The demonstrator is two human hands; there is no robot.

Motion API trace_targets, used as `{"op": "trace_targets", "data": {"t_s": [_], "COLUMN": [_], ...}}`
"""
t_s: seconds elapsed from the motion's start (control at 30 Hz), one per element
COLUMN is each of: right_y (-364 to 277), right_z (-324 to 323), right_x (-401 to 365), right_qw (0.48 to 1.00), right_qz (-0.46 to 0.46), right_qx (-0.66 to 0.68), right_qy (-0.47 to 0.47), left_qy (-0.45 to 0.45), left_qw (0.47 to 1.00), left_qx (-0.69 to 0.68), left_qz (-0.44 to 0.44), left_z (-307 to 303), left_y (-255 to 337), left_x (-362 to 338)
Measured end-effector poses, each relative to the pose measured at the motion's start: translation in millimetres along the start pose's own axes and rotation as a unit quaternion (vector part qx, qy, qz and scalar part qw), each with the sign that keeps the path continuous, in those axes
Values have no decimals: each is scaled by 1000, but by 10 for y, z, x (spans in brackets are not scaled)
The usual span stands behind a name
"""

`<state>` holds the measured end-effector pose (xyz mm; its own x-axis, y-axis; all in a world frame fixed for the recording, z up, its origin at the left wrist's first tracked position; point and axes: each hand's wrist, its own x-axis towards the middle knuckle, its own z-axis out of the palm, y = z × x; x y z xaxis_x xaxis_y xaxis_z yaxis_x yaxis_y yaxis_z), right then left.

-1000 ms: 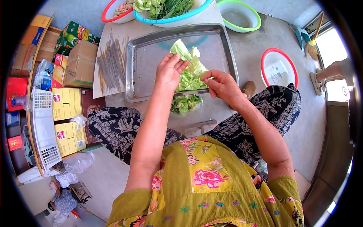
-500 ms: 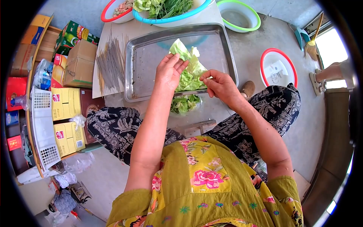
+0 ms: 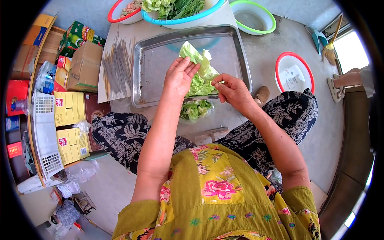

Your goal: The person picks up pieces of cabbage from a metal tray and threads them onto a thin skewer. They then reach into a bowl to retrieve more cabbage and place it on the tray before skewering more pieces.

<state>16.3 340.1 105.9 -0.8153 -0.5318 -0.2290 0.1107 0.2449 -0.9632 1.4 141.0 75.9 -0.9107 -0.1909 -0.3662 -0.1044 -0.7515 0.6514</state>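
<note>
My left hand (image 3: 181, 76) is closed round a pale green lettuce leaf (image 3: 190, 51), which rises past the fingertips over the metal tray (image 3: 156, 52). Close on the right, my right hand (image 3: 233, 89) is in a pinch at the edge of more lettuce leaves (image 3: 202, 85); what lies between thumb and finger is hidden or too thin to make out. These leaves lie at the tray's near side, partly behind the hands. Below the tray's near rim, a clear plastic bag (image 3: 195, 110) contains more torn leaves.
A bundle of thin skewers (image 3: 117, 68) lies left of the tray. Behind stands a blue-rimmed basin (image 3: 188, 23) of greens, beside a red-rimmed basin (image 3: 138, 19). On the floor are a green-rimmed basin (image 3: 260, 28) and another red-rimmed basin (image 3: 306, 66). Boxes (image 3: 84, 66) crowd the left; another person's leg (image 3: 348, 79) shows right.
</note>
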Motion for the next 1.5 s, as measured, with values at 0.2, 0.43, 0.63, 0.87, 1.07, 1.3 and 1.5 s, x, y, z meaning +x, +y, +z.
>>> {"op": "trace_targets", "data": {"t_s": [0.2, 0.43, 0.63, 0.87, 1.07, 1.3, 1.5], "right_y": [-36, -18, 48, 62, 87, 42, 53], "right_z": [-3, -2, 1, 14, -10, -33, -28], "right_x": [16, 22, 34, 55, 51, 97, 126], "right_qw": [1000, 1000, 999, 999, 997, 993, 995], "right_qz": [-6, -15, -33, -37, -70, -105, -88], "right_qx": [2, 12, 7, 37, 13, -20, 29], "right_qy": [13, 12, 13, 15, 31, 53, 42], "left_qy": [-22, 0, 5, 19, -3, -26, -22], "left_qw": [999, 999, 999, 999, 998, 997, 998], "left_qx": [9, 27, 24, 0, -2, 49, 52], "left_qz": [-23, -29, -42, -37, -59, -61, -4], "left_z": [100, 108, 120, 139, 144, 249, 308], "left_y": [-14, 56, 70, 92, 151, 64, 50], "left_x": [-84, -42, -68, -66, -72, -170, -214]}}
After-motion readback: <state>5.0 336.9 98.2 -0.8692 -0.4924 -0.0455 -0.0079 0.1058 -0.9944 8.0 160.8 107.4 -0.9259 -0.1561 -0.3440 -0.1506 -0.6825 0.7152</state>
